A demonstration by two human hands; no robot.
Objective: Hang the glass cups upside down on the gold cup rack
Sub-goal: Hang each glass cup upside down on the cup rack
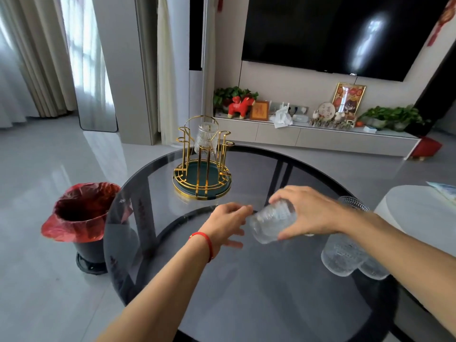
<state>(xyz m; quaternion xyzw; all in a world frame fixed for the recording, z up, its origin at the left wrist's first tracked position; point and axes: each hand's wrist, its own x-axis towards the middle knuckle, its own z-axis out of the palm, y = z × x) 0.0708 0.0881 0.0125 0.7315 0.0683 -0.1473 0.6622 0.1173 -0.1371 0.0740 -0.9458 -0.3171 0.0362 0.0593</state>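
The gold cup rack (201, 176) with a green base stands at the far side of the round dark glass table (246, 292). One ribbed glass cup (205, 138) hangs upside down on a rear prong. My right hand (308, 213) is shut on another ribbed glass cup (271, 224), tilted on its side above the table's middle. My left hand (228, 223) is just left of that cup, fingers apart near its mouth, holding nothing. Several more glass cups (345, 257) stand under and behind my right forearm at the table's right edge.
A black bin with a red bag (81, 218) stands on the floor left of the table. A white round side table (424, 215) sits to the right. A TV cabinet with ornaments (320, 137) runs along the back wall.
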